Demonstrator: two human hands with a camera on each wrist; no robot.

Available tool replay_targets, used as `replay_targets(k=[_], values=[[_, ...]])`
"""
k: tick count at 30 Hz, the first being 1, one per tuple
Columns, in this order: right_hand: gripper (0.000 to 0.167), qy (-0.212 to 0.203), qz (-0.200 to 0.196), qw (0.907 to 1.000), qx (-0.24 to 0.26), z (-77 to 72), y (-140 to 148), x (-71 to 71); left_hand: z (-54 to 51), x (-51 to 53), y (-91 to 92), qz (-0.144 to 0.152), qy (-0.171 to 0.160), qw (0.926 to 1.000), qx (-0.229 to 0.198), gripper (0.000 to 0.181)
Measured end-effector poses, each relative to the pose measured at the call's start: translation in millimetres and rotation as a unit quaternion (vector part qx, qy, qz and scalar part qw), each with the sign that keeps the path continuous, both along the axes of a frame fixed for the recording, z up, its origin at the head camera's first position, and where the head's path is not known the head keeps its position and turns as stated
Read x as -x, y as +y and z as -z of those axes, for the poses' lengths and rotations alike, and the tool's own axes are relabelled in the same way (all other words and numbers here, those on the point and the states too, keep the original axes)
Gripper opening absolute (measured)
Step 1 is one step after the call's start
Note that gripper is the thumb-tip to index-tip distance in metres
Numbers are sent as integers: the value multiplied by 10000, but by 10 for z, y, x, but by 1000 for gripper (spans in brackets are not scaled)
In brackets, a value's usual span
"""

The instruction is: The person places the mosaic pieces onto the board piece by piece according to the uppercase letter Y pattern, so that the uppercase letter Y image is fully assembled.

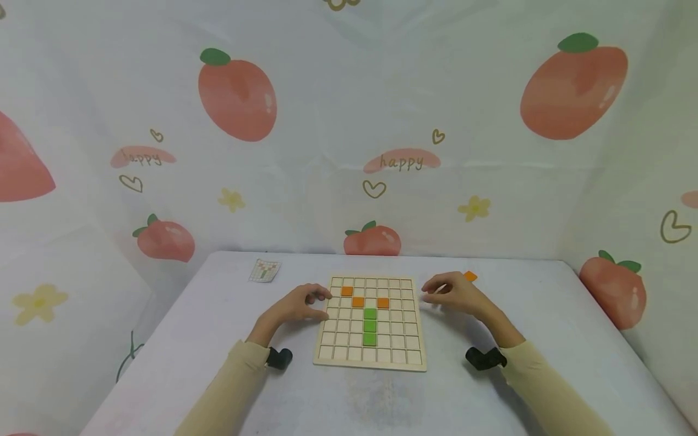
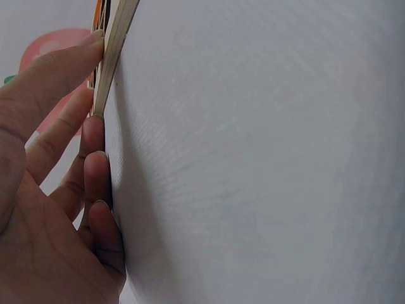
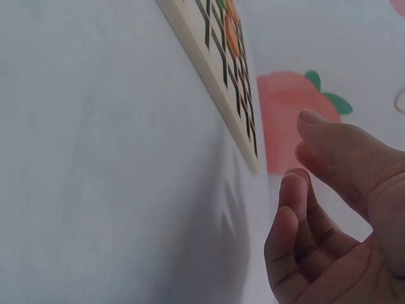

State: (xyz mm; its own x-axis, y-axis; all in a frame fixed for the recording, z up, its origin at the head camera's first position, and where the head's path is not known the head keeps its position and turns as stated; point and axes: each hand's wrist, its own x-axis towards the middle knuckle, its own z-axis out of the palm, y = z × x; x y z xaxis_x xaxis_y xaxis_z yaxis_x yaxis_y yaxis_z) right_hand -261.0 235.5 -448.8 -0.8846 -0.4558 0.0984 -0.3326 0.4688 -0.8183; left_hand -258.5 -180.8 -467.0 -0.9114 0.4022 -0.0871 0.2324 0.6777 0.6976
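Observation:
A square wooden grid board [image 1: 339,356] lies flat on the white table. Three green tiles [image 1: 370,326] run in a column on it, and above them sit three orange tiles [image 1: 358,301], apart from each other. My left hand [image 1: 297,304] touches the board's left edge with thumb and forefinger; in the left wrist view the thumb [image 2: 57,73] rests against its side. Just off the right edge, my right hand [image 1: 455,293] hovers with fingers loosely bent. Nothing shows between its thumb and fingers in the right wrist view.
Behind the right hand, a loose orange tile [image 1: 471,276] lies on the table, partly hidden. At the back left is a small paper card [image 1: 265,270] printed with a grid pattern. A fruit-patterned cloth [image 1: 322,200] hangs around the table [image 1: 218,321].

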Motion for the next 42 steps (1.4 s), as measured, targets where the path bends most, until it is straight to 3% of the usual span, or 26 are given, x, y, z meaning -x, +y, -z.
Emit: replay_targets(k=[9, 17, 35, 42], values=[[29, -65, 321, 9995, -52, -46, 485, 7, -12, -11, 18, -32, -25, 10000, -23, 42], [30, -189, 465, 9987, 5, -32, 751, 79, -18, 3, 16, 12, 29, 10000, -28, 43], [35, -222, 613, 9979, 10, 3, 921, 217, -18, -11, 0, -6, 8, 10000, -65, 43], [52, -199, 851, 9955, -352, -26, 957, 304, -17, -16, -4, -2, 19, 10000, -84, 43]])
